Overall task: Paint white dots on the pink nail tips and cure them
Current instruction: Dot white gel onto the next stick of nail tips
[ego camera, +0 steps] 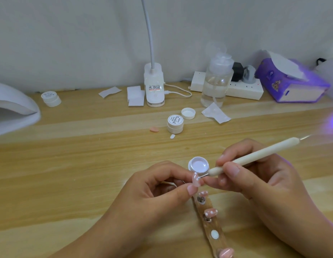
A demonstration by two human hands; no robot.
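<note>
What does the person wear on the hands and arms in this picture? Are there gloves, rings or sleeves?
Nothing is worn. The left hand and the right hand are both bare: no gloves, no rings, no watch or bracelet in view. No sleeve reaches into the picture on either arm. The fingernails that show are short.

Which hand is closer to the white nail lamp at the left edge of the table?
Left. The left hand, pinching a pink nail tip, is to the right of the lamp and closer to the camera; the right hand, holding the dotting tool, is farther right.
</note>
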